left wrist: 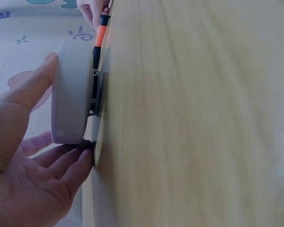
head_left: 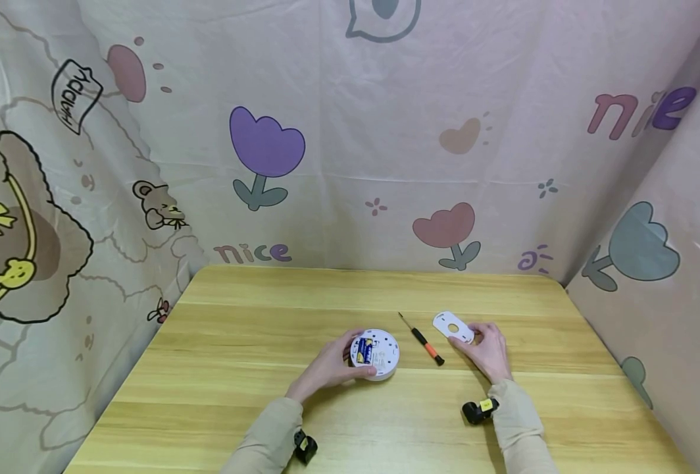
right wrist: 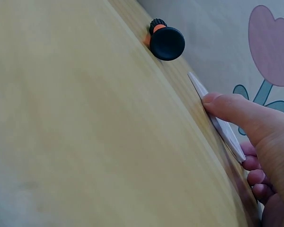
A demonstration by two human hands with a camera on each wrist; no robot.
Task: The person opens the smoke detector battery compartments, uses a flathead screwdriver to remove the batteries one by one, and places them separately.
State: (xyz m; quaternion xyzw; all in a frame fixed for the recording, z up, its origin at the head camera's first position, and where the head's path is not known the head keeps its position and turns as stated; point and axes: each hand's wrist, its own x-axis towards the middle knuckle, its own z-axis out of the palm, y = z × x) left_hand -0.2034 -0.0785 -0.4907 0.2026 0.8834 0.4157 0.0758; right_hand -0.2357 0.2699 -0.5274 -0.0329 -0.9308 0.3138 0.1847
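Note:
A round white device (head_left: 383,355), which looks like a smoke detector, has a blue battery (head_left: 364,351) in its upturned face. My left hand (head_left: 330,365) grips it by the rim, thumb on one side and fingers on the other. In the left wrist view the device (left wrist: 72,94) appears edge-on, close to the table, with a small dark bracket-like part at its side. My right hand (head_left: 488,352) pinches the near end of a white rounded mounting plate (head_left: 445,322) with a hole in its middle. The right wrist view shows the plate (right wrist: 220,125) edge-on, thumb on top.
Between the hands a screwdriver (head_left: 424,342) with a black and orange handle lies on the wooden table (head_left: 237,329). Its thin shaft points away to the back left. A printed cloth (head_left: 338,131) hangs behind the table and along both sides.

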